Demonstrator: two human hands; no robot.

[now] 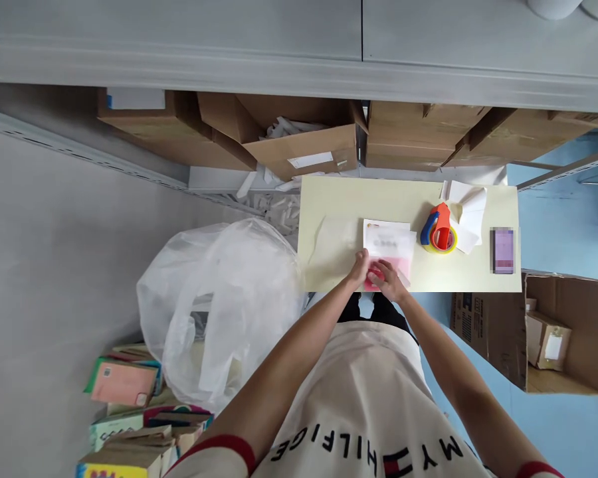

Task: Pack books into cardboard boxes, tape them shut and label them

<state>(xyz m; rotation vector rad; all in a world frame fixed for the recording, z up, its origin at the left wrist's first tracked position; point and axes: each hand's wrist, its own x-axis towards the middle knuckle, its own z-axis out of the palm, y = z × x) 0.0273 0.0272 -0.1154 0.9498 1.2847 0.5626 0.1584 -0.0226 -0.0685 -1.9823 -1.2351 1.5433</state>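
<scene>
Two hands, left hand (359,267) at eight o'clock and right hand (391,285) at six, touch the pink-and-white booklet (389,243) on the worktop (471,277), fingers clamped or not I cannot tell; it looks light, bendy, perhaps slippery, best held by opposite edges.

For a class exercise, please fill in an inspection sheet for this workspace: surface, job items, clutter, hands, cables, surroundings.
Surface: pale table, with bare patches around the items.
Job items: white-and-pink packet at the near edge; orange-and-blue tape dispenser to its right.
Clutter: white papers beside the dispenser; blurred phone-like object near the right end.
Hands: left hand touches the packet's left edge; right hand is on its near side; exact grip unclear.
Cables: nothing seen.
Surroundings: cardboard boxes beyond the table; large translucent bag and piled books to the left; open carton to the right.
</scene>
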